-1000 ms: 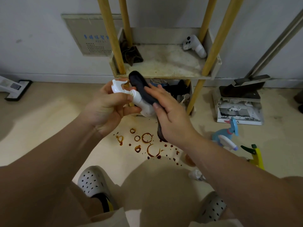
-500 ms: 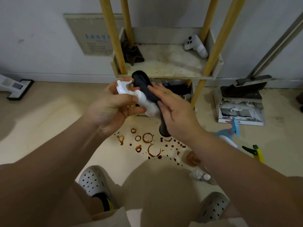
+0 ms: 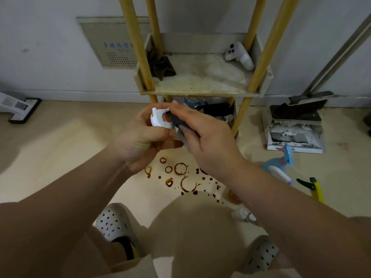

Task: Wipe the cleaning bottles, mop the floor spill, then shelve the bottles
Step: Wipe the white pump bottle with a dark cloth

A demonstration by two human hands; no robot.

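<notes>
Floor spill [image 3: 180,177] unmopped, wiping under way.
Near the feet, blue bottle [image 3: 279,167] and yellow bottle [image 3: 317,189] lie unshelved; above, the left hand [image 3: 140,141] wraps its grip round the white spray bottle [image 3: 158,119], the right hand [image 3: 208,141] apparently pinching a dark cloth [image 3: 177,122] against it. Mopping and the shelf [image 3: 200,93] wait.

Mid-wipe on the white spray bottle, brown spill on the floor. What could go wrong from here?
1. The right hand presses the dark cloth on the white spray bottle near its trigger; a squeeze could spray.
2. The brown spill lies just ahead of the left shoe; a step may track it.
3. The small bottle lies beside the right shoe, easy to kick.
</notes>
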